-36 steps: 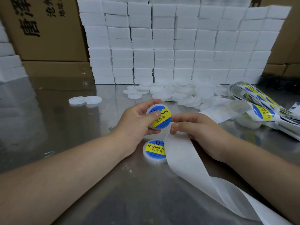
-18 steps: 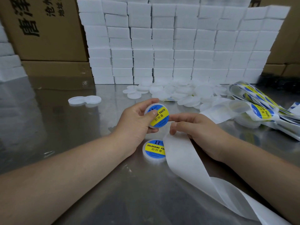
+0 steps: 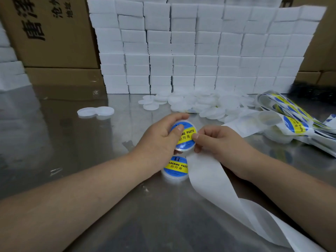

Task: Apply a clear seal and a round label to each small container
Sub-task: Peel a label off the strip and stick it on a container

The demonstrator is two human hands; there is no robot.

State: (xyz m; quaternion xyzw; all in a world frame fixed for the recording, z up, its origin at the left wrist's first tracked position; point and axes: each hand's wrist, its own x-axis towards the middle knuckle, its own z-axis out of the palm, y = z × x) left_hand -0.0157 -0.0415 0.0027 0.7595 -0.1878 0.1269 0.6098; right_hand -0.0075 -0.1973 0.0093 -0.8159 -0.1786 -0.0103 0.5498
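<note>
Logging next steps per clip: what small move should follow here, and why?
Probably rub the round label flat with the right hand: its thumb and fingers pinch the labelled edge while the left hand grips the container steady.

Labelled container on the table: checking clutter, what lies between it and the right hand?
Head view: the white backing strip lies between that container and the right hand.

A: Your left hand (image 3: 160, 138) grips the container (image 3: 186, 138) from its left side, with the thumb laid across the top.

B: And your right hand (image 3: 219, 141) pinches its right edge, fingers curled. Both bare forearms angle inward.
</note>
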